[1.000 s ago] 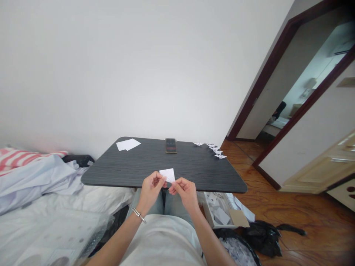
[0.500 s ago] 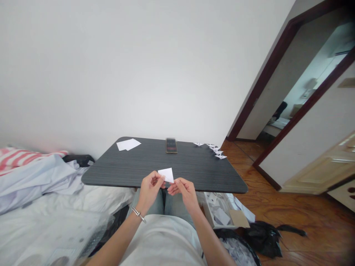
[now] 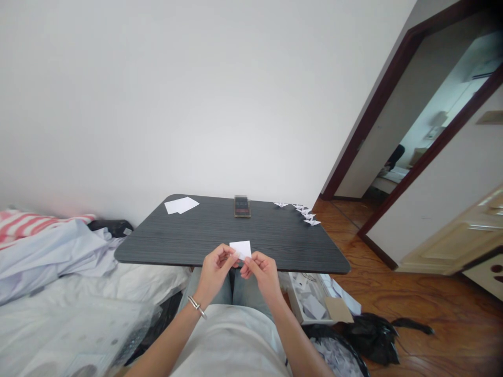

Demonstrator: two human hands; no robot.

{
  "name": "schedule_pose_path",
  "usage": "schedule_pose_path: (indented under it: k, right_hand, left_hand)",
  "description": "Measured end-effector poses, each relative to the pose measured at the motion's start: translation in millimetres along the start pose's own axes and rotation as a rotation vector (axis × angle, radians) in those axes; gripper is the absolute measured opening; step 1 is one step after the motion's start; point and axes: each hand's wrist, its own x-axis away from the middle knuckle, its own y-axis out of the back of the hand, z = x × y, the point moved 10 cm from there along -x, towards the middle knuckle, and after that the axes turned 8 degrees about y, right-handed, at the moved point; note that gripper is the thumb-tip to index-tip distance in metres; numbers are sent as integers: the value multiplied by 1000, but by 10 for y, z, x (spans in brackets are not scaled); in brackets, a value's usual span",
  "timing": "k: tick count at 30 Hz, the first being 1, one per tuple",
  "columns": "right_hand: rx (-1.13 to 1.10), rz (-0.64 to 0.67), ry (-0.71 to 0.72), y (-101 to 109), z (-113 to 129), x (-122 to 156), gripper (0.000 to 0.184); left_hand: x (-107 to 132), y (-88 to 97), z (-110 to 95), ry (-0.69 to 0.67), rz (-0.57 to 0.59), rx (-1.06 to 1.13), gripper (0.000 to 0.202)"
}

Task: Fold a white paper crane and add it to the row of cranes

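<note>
A small white piece of folded paper (image 3: 241,248) is held up over the near edge of the dark table (image 3: 196,235). My left hand (image 3: 217,264) pinches its lower left corner between thumb and fingers. At the lower right, my right hand (image 3: 260,268) is closed on the same paper with thumb and forefinger. Parts of the paper's lower edge are hidden by my fingertips. Several folded paper cranes (image 3: 305,212) stand at the table's right side. White paper sheets (image 3: 181,204) lie at the far left.
A phone (image 3: 242,207) lies at the table's back middle, by the wall. Below on the right are a box of papers (image 3: 310,301), a bin of paper scraps (image 3: 334,356) and a black bag (image 3: 373,335). Bedding (image 3: 78,283) covers the left side.
The paper has turned and shifted slightly right, its outline now squarer. My two hands have come closer together, and my right fingers now overlap its lower right corner.
</note>
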Motion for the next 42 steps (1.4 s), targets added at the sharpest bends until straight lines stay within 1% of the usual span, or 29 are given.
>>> schedule_pose_path:
  k: [2,7,15,24,30,37,42]
  right_hand:
    - [-1,1,-4,2,12,1,24]
    - [3,24,-7,-20,32,-3,24]
    - [43,20,0,-13,33,-12,23]
    - [38,11,1,-23,73,1,27]
    - [32,-4,-9,-23,67,14,27]
    - [30,-24,-16,-11,48,19,25]
    - [36,-25,-22,-18,41,23,27]
  left_hand:
    - [4,19,8,-9,-2,-11,16]
    - [10,103,-2,-27,-66,-52,17]
    - [15,9,-33,-10,-11,-57,17]
    - [38,23,-30,-15,-44,56,17]
    - [35,7,1,18,-44,111,17]
    - [44,0,2,39,-61,108,19]
    - [21,11,46,87,-52,142,24]
